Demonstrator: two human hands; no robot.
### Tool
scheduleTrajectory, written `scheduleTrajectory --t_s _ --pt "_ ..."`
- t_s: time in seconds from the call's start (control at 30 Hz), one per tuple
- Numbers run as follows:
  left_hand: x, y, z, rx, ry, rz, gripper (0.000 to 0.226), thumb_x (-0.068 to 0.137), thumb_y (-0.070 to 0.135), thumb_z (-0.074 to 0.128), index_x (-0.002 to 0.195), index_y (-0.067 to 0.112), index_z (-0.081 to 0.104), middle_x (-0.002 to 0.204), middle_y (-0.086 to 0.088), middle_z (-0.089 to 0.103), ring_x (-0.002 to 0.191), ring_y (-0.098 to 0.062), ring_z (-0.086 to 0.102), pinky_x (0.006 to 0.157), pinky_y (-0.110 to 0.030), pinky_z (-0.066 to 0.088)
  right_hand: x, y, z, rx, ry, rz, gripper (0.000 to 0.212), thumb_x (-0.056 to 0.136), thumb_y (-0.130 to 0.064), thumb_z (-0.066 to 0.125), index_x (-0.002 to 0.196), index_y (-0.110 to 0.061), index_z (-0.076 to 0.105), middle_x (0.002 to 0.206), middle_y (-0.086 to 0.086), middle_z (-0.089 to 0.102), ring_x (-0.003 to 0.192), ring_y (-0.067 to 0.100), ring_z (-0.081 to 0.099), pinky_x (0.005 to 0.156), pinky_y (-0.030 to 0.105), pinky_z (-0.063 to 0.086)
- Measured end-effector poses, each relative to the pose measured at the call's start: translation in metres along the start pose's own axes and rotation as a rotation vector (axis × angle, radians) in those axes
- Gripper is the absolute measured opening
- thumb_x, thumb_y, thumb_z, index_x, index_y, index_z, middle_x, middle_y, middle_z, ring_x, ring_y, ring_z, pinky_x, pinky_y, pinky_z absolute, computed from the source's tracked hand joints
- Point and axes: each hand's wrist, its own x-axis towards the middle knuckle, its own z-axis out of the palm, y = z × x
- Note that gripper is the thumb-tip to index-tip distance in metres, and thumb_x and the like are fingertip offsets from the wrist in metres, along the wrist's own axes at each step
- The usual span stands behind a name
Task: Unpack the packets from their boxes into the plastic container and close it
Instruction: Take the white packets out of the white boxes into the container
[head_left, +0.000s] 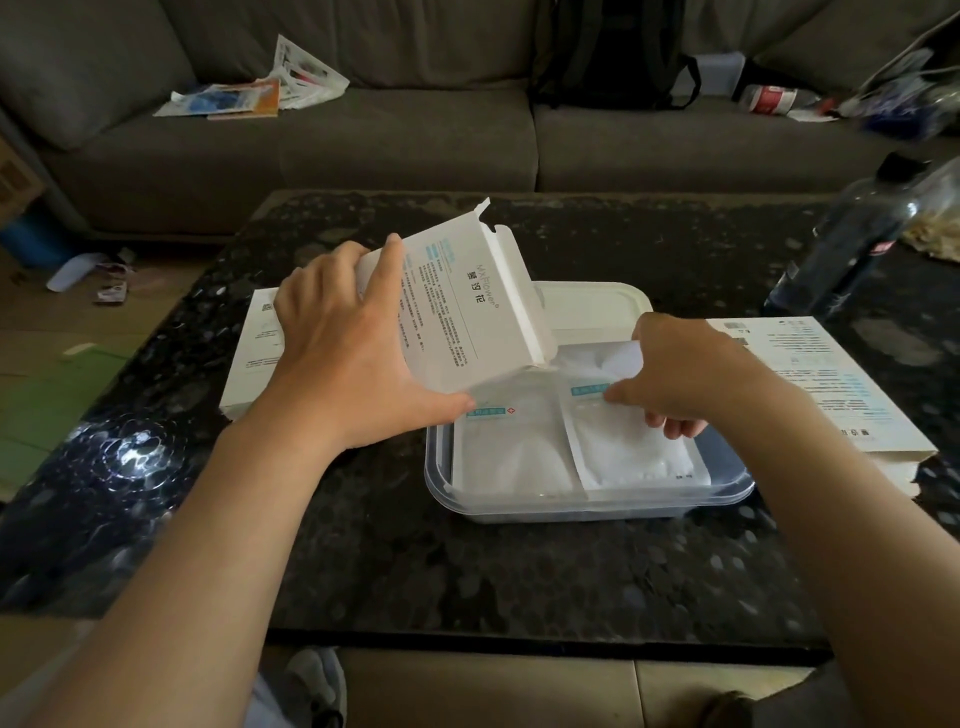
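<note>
The job looks to be partway through: white packets (514, 457) already lie flat in the clear plastic container (587, 506), which sits on the dark bench (467, 571) about midway across, nearer the front edge than the back, and its white lid (592, 306) rests just behind it, not yet fitted. The left hand (343, 358) grips a white box (467, 306) with fingers wrapped over its upper end and thumb along the lower edge, holding it tilted with its open mouth down over the container's back half. The right hand (685, 374) has its fingers curled, thumb on top, pinching the right-hand packet just below the box's mouth (whether that packet is fully out of the box I cannot tell, since the hand covers its upper edge). The two hands are apart, one on each side of the box's opening. A second box (254, 358) lies flat toward the left edge behind the left wrist, and a third box (831, 384) lies flat toward the right edge; whether either holds packets cannot be made out. What remains, by my reading, is emptying this box, dealing with any full ones, then pressing the lid on.
</note>
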Motion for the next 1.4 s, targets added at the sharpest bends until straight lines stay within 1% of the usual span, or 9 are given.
scheduleTrajectory --t_s 0.2,0.27,0.37,0.5,0.6,0.77,1.03,1.2,1.4 --pt "0.0 0.003 0.001 -0.009 -0.01 0.016 0.141 0.041 0.088 0.062 0.154 0.023 0.007 0.151 -0.01 0.023 0.142 -0.032 0.019 0.117 -0.053 0.013 -0.013 -0.005 0.009 -0.33 0.183 0.008 0.045 0.089 -0.032 0.073 0.12 -0.014 0.046 0.076 0.002 0.05 0.074 0.021 0.057 0.058 0.032 0.043" --pt "0.001 0.003 0.0 -0.011 -0.014 0.017 0.141 0.041 0.088 0.063 0.154 0.023 0.007 0.151 -0.01 0.022 0.142 -0.031 0.018 0.117 -0.052 0.013 -0.014 -0.008 0.01 -0.316 0.178 -0.088 0.051 0.087 -0.033 0.075 0.124 -0.017 0.045 0.088 0.002 0.056 0.083 0.023 0.059 0.063 0.035 0.047" --pt "0.0 0.003 0.0 -0.01 -0.018 0.02 0.142 0.043 0.087 0.067 0.154 0.023 0.007 0.151 -0.01 0.022 0.142 -0.031 0.018 0.117 -0.052 0.013 -0.012 -0.006 0.01 -0.22 -0.074 -0.277 0.083 0.079 -0.048 0.081 0.147 -0.03 0.037 0.144 0.0 0.048 0.129 0.026 0.051 0.105 0.044 0.046" --pt "-0.001 0.004 0.001 -0.006 -0.019 0.023 0.141 0.044 0.086 0.07 0.154 0.023 0.009 0.15 -0.01 0.023 0.141 -0.031 0.02 0.116 -0.052 0.015 -0.019 0.001 0.012 -0.222 -0.339 -0.315 0.106 0.08 -0.054 0.078 0.159 -0.042 0.008 0.168 -0.014 0.011 0.153 0.021 0.02 0.122 0.044 0.024" --pt "-0.001 0.005 0.001 -0.014 -0.023 0.02 0.141 0.043 0.086 0.068 0.154 0.023 0.009 0.15 -0.009 0.023 0.141 -0.031 0.02 0.116 -0.052 0.015 -0.018 0.005 0.014 -0.307 -0.386 -0.306 0.104 0.085 -0.058 0.07 0.159 -0.043 -0.002 0.169 -0.014 -0.002 0.155 0.024 0.017 0.122 0.045 0.025" --pt "-0.002 0.006 0.0 -0.017 -0.042 0.024 0.143 0.043 0.085 0.072 0.154 0.023 0.007 0.151 -0.008 0.021 0.141 -0.03 0.018 0.117 -0.05 0.013 -0.015 0.005 0.016 -0.354 -0.411 -0.276 0.104 0.082 -0.067 0.066 0.159 -0.042 0.0 0.167 -0.007 0.015 0.145 0.026 0.038 0.114 0.04 0.039" --pt "-0.002 0.008 0.001 -0.027 -0.053 0.028 0.141 0.046 0.083 0.075 0.154 0.025 0.005 0.152 -0.007 0.02 0.142 -0.029 0.017 0.118 -0.051 0.014 -0.016 0.005 0.019 -0.381 -0.357 -0.292 0.101 0.081 -0.069 0.067 0.159 -0.038 0.01 0.161 -0.004 0.032 0.143 0.025 0.04 0.114 0.043 0.039" --pt "-0.001 0.009 0.002 -0.037 -0.055 0.027 0.141 0.043 0.085 0.069 0.154 0.025 0.006 0.152 -0.007 0.02 0.142 -0.029 0.016 0.118 -0.051 0.014 -0.018 0.007 0.015 -0.349 -0.353 -0.318 0.109 0.08 -0.069 0.065 0.159 -0.039 -0.004 0.17 -0.006 0.003 0.156 0.026 0.013 0.121 0.049 0.024" --pt "-0.002 0.009 0.001 -0.036 -0.053 0.023 0.141 0.041 0.087 0.064 0.154 0.024 0.006 0.152 -0.007 0.02 0.142 -0.029 0.017 0.118 -0.051 0.015 -0.014 0.006 0.02 -0.405 -0.385 -0.313 0.107 0.086 -0.064 0.064 0.158 -0.039 -0.011 0.17 -0.008 0.002 0.155 0.027 0.015 0.121 0.048 0.026"
